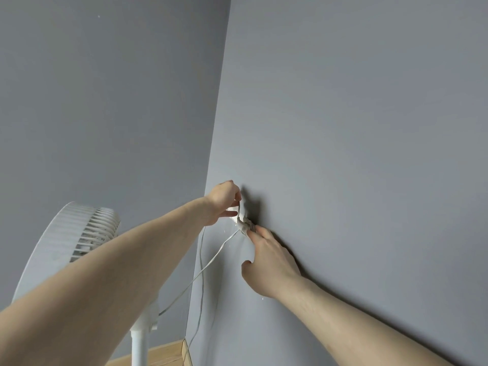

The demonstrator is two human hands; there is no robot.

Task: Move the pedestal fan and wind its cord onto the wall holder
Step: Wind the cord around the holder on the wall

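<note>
Pinching the white cord just above the wall holder, the left hand keeps the line taut enough to lay a turn. Fingertips of the right hand press the wound loops, likely so they don't slip. Beside the corner stands the pedestal fan, slack cord hanging toward it.

Both hands meet at the wall holder on the grey wall. The left hand pinches the white cord just above the wound bundle; the right hand has its fingertips on the bundle from below. Two cord strands hang down toward the pedestal fan, which stands at lower left above a strip of wooden floor.
</note>
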